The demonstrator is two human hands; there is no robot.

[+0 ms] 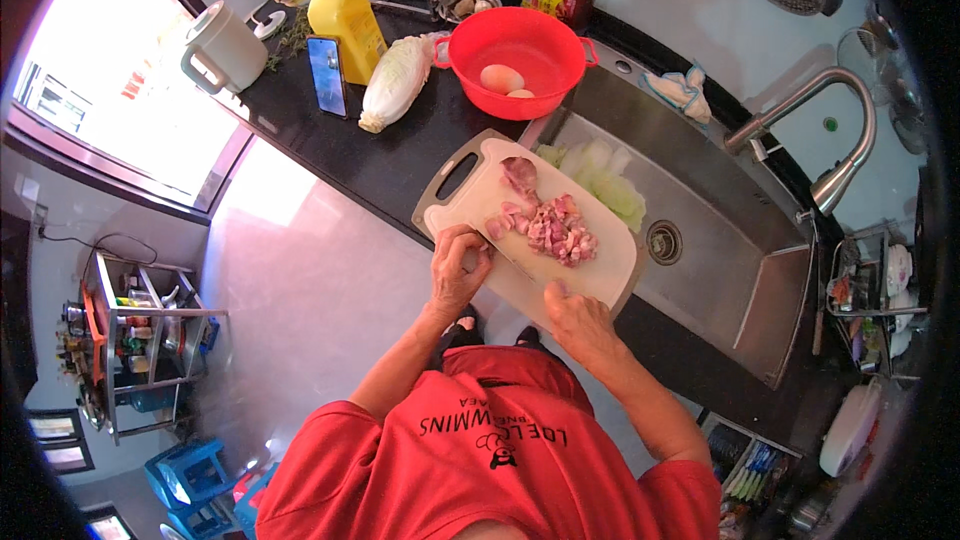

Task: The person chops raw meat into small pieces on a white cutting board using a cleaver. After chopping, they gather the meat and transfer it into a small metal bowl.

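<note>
Both your left hand [458, 270] and right hand [582, 322] have curled fingers at the near edge of the cutting board [462, 212]; what they hold, if anything, I cannot tell. Chopped meat [562, 232] lies mid-board, probably soft, light and slippery; pin the larger lump [519, 176], on its far left, with tucked fingertips.

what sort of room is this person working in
Most likely a home kitchen: there is a metal sink with a curved tap, and a cutting board bearing cut-up raw meat.
</note>
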